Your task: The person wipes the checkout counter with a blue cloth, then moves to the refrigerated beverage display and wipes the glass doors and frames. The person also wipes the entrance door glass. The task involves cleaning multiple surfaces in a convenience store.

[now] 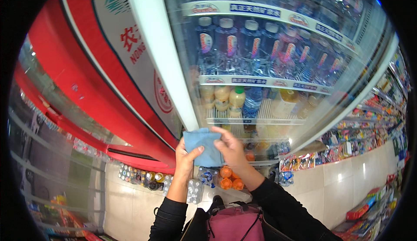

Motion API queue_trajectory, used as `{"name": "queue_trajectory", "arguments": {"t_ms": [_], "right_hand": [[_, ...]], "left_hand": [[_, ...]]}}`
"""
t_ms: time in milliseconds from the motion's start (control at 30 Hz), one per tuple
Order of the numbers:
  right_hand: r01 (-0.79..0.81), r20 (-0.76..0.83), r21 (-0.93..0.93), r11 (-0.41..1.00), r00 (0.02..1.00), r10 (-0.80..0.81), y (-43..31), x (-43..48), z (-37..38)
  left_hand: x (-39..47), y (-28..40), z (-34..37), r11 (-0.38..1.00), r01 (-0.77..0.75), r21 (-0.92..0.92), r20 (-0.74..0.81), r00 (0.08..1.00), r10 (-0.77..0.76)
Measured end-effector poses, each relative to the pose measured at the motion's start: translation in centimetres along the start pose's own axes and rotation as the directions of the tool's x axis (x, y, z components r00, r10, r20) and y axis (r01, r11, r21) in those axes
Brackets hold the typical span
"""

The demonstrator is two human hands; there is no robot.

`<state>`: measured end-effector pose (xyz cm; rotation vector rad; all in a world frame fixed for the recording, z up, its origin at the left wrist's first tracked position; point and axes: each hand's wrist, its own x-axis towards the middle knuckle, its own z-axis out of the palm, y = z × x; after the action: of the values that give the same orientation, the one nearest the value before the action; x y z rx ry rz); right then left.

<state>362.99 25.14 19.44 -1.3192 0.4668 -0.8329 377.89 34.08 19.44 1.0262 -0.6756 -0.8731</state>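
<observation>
A folded light-blue cloth [204, 139] is in front of me, near the lower end of a cooler's white upright frame [166, 52]. My left hand [185, 159] grips its left side, thumb lying across the front. At the cloth's right edge is my right hand [234, 151]. Its index finger points up and left, and the thumb overlaps the cloth. The other fingers are hard to make out, so whether they hold the cloth is unclear. Behind the glass, clear water bottles [227, 50] stand in a row, above cream-coloured drink bottles [222, 98] on a lower shelf.
A red drinks cooler [97, 87] stands at the left. Wrapped water bottles [195, 190] and orange-capped containers [227, 178] sit on the tiled floor [125, 208] by my feet. Packed goods shelves [365, 127] line the right, with boxed goods [361, 208] at lower right.
</observation>
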Motion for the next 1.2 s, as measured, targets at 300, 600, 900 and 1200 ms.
{"name": "queue_trajectory", "arguments": {"t_ms": [300,600,900,1200], "right_hand": [[0.472,-0.105,-0.838,0.273,0.352,-0.93,-19.1,-2.4,-20.1],[0.16,0.266,-0.959,-0.232,0.245,-0.932,-29.8,-3.5,-39.2],[0.243,0.319,-0.93,-0.274,0.171,-0.932,-27.7,-2.1,-39.7],[0.178,0.375,-0.925,-0.336,0.281,-0.884,-27.6,-3.1,-42.4]], "left_hand": [[6.1,6.3,4.0,0.632,-0.619,0.467,-0.4,0.489,0.775],[9.7,-3.1,14.6,0.42,-0.276,0.865,-0.362,0.239,0.901],[3.6,-12.1,36.2,0.212,-0.477,0.853,0.04,0.464,0.885],[8.4,-1.6,28.1,-0.523,-0.487,0.7,0.641,0.104,0.761]]}}
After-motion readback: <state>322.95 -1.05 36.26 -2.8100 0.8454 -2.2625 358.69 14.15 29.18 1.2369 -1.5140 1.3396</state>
